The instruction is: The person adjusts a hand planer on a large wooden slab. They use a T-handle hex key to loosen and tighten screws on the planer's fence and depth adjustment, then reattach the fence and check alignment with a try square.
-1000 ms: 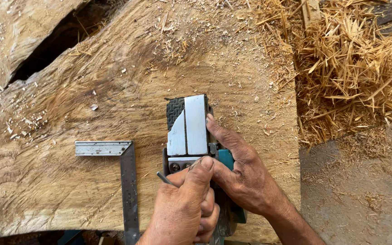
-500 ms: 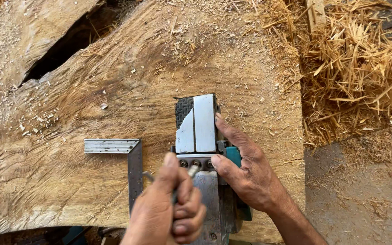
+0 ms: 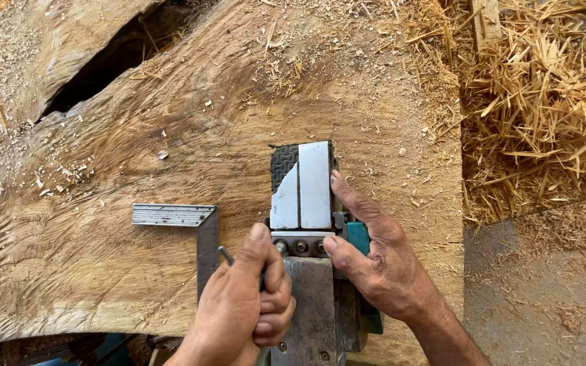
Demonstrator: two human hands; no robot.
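An electric hand planer (image 3: pixel 306 203) lies upside down on a big rough wooden slab (image 3: pixel 171 156), its metal sole facing up. My right hand (image 3: pixel 374 261) grips its right side, thumb on the bolted blade drum, fingers along the teal body. My left hand (image 3: pixel 245 305) is closed around a small metal key or wrench whose tip meets the bolts at the drum; the tool's handle end sticks out to the left of my fist.
A metal try square (image 3: pixel 191 227) lies on the slab just left of the planer. A dark split (image 3: pixel 110 61) opens the slab at upper left. Straw and wood shavings (image 3: pixel 544 108) are piled at the right, above bare dirt ground (image 3: pixel 544 291).
My left hand has turned the small tool at the drum bolts, moving from over the planer's rear to its left side. My right hand keeps its hold.
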